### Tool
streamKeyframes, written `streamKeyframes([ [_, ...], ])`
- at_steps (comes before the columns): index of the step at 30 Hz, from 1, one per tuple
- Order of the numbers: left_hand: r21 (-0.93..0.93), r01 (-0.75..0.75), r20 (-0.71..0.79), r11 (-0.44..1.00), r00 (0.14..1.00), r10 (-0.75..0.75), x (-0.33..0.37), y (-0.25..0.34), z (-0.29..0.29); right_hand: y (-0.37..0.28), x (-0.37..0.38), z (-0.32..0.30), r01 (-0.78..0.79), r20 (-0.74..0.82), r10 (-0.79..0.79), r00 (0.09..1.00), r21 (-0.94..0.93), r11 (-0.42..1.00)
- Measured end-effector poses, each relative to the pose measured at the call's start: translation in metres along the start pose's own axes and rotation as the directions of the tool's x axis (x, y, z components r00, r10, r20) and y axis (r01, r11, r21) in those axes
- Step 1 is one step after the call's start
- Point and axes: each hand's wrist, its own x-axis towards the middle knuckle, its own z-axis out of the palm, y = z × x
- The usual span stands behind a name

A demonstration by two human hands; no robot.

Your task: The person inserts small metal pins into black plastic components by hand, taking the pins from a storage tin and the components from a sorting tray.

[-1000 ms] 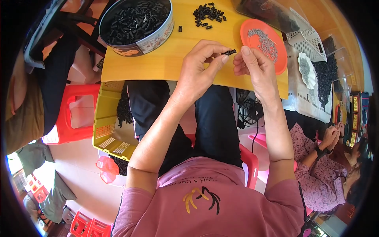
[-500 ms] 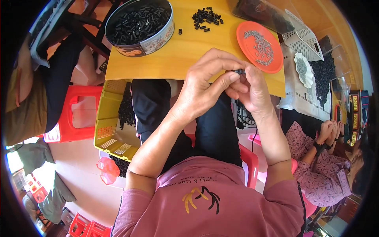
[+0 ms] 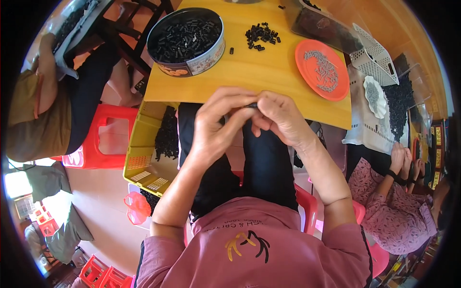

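Note:
Over my lap, just off the table's near edge, my left hand and my right hand meet at the fingertips. Between them they pinch a small black plastic piece, mostly covered by fingers. Beyond my hands, a loose pile of small black pieces lies on the yellow table, with one single piece set apart to its left. A round tin full of such black pieces stands at the table's left. To the right is an orange plate with small grey metal parts, perhaps screws.
A yellow crate holding black parts sits below the table's left edge. A clear bin and a white perforated basket stand at the back right. Other people sit on both sides, one near a red stool.
Both hands have moved left and slightly down with the black piece between them. The view has shifted, so the table and its contents appear farther right and lower.

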Motion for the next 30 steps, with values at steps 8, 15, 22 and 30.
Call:
streamKeyframes([
  [8, 0.616, 0.331, -0.298, 0.715, 0.938, -0.177, -0.079, -0.073, -0.135, -0.028, 0.072, -0.063, -0.035, -0.199, -0.499, 0.843, -0.947, 0.318],
  [15, 0.551, 0.501, -0.339, 0.668, 0.865, -0.369, -0.107, -0.084, -0.156, -0.021, 0.112, -0.085, -0.263, -0.187, -0.561, 0.806, -0.963, -0.056],
  [22, 0.302, 0.318, -0.191, 0.899, 0.944, -0.269, -0.049, -0.033, -0.091, -0.017, 0.102, -0.090, -0.260, -0.205, -0.487, 0.849, -0.964, -0.047],
  [30, 0.148, -0.025, -0.041, 0.989, 0.999, 0.031, 0.029, -0.034, -0.009, -0.030, 0.035, -0.034, -0.102, -0.246, 0.079, 0.966, -0.086, 0.991],
])
